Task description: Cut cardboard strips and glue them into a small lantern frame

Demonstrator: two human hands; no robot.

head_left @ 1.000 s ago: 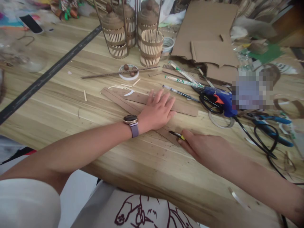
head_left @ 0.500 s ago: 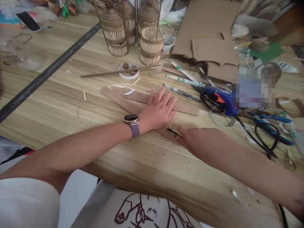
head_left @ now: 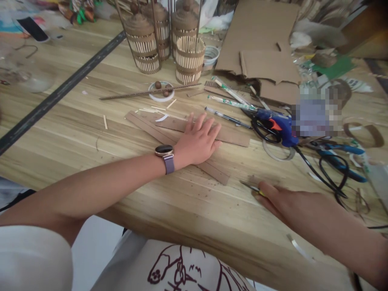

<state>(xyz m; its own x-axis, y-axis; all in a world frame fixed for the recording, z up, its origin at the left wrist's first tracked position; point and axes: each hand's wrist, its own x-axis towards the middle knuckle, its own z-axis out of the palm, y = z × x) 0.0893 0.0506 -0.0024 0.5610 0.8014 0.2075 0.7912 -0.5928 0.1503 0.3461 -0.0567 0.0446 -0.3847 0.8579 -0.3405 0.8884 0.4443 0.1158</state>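
Observation:
My left hand (head_left: 198, 139) lies flat with its fingers spread on long brown cardboard strips (head_left: 239, 139) on the wooden table (head_left: 75, 133). A watch is on that wrist. My right hand (head_left: 292, 202), blurred by motion, is closed round a small yellow-handled craft knife (head_left: 251, 187). Its blade tip points left and sits on the table, a little to the right of the near end of the lower strip (head_left: 220, 173).
Stick-built lantern cages (head_left: 189, 58) and cardboard sheets (head_left: 260, 36) stand at the back. A blue glue gun (head_left: 277, 126), scissors (head_left: 341, 155), pens (head_left: 227, 117), a long thin stick (head_left: 148, 92) and a small dish of beads (head_left: 162, 89) lie around. A black rail (head_left: 57, 95) crosses the left.
My right hand has drawn the knife back to the right and toward me, off the end of the lower strip. My left hand has stayed pressed on the strips.

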